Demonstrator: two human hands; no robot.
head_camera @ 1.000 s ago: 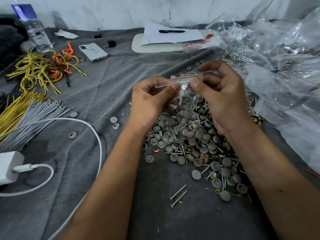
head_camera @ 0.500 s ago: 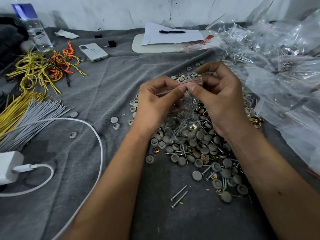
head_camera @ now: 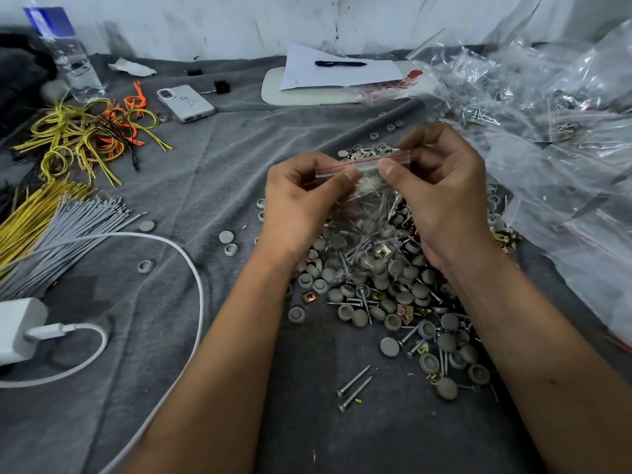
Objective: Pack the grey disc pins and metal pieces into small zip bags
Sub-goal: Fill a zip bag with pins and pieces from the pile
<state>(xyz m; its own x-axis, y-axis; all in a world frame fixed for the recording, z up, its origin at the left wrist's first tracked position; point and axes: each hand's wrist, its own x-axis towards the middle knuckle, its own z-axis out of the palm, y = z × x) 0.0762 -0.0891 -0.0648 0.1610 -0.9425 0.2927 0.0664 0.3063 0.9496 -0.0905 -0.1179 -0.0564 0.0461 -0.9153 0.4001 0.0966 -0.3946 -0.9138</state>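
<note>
A small clear zip bag (head_camera: 366, 200) with a red-lined top hangs over the middle of the grey cloth, with screws and grey discs inside. My left hand (head_camera: 301, 203) pinches the left end of its zip strip between thumb and fingers. My right hand (head_camera: 441, 193) pinches the right end the same way. Below the bag lies a heap of grey disc pins (head_camera: 393, 289), screws and small brass-coloured metal pieces (head_camera: 407, 313). Two loose screws (head_camera: 354, 388) lie nearer to me.
A mound of clear plastic bags (head_camera: 554, 138) fills the right side. On the left are yellow and orange wires (head_camera: 89, 138), grey cable ties (head_camera: 65, 234), a white charger (head_camera: 17, 330) with cable, a phone (head_camera: 186, 102) and a water bottle (head_camera: 65, 53). Paper with a pen (head_camera: 340, 63) lies at the back.
Both hands have shifted slightly right along the zip strip, and the bag's top edge now tilts up to the right. The thumbs sit closer together at the strip's middle.
</note>
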